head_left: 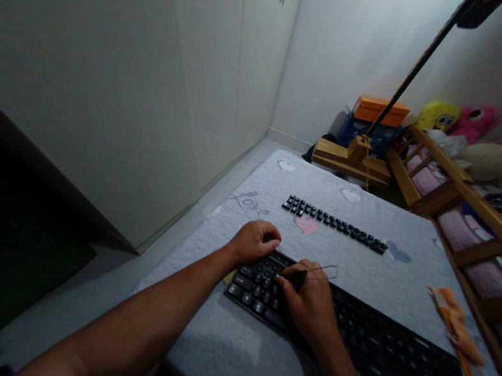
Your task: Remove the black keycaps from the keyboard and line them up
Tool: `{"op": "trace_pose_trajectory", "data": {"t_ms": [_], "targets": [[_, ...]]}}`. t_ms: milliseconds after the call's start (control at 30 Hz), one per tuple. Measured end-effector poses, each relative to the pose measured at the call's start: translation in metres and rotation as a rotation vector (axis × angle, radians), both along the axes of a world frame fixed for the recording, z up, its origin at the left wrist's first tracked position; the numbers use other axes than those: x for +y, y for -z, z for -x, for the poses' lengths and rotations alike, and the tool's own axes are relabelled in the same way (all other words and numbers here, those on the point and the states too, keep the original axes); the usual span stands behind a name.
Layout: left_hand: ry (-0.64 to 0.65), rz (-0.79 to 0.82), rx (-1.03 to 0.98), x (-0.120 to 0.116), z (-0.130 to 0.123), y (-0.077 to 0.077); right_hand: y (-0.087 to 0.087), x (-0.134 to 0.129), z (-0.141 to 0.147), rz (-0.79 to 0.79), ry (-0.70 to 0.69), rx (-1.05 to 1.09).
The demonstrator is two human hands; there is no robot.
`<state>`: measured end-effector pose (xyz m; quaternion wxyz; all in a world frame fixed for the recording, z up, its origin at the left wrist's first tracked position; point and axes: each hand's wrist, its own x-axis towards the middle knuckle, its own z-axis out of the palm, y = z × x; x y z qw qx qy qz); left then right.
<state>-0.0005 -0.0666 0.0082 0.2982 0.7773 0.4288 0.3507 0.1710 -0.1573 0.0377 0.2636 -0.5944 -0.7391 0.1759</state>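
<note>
A black keyboard (397, 350) lies slanted on a cloth-covered table. My left hand (255, 240) is at its far left corner, fingers curled round something small and dark that I cannot make out. Over the left part of the keys, my right hand (310, 292) grips a dark-handled tool with a thin wire loop (328, 272) that sticks out to the right. Near my left hand some key positions look bare of caps. Beyond the keyboard, loose black keycaps (335, 222) are lined up in rows on the cloth.
An orange cloth item (455, 321) lies at the table's right side. The patterned tablecloth (257, 179) reaches a wooden bed rail (485, 210) with plush toys behind it. At the back stands a wooden base (350, 160) with a slanted pole. White cabinets (195, 61) rise on the left.
</note>
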Motion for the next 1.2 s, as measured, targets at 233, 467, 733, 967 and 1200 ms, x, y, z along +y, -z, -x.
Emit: {"op": "trace_pose_trajectory", "data": {"t_ms": [233, 467, 733, 967, 1200], "targets": [[0.016, -0.001, 0.037, -0.001, 0.000, -0.002, -0.002, 0.005, -0.002, 0.084, 0.011, 0.062], [0.021, -0.012, 0.049, -0.001, 0.000, -0.002, -0.008, 0.007, -0.004, 0.153, 0.070, 0.166], [0.034, -0.020, 0.066, 0.000, 0.001, 0.000, -0.009, 0.006, -0.007, 0.140, 0.077, 0.222], [0.229, -0.053, 0.000, -0.009, 0.005, -0.015, -0.004, 0.005, -0.012, -0.104, 0.033, 0.187], [0.370, -0.036, 0.031, -0.013, 0.008, -0.022, -0.004, 0.002, -0.010, -0.155, 0.016, 0.149]]}}
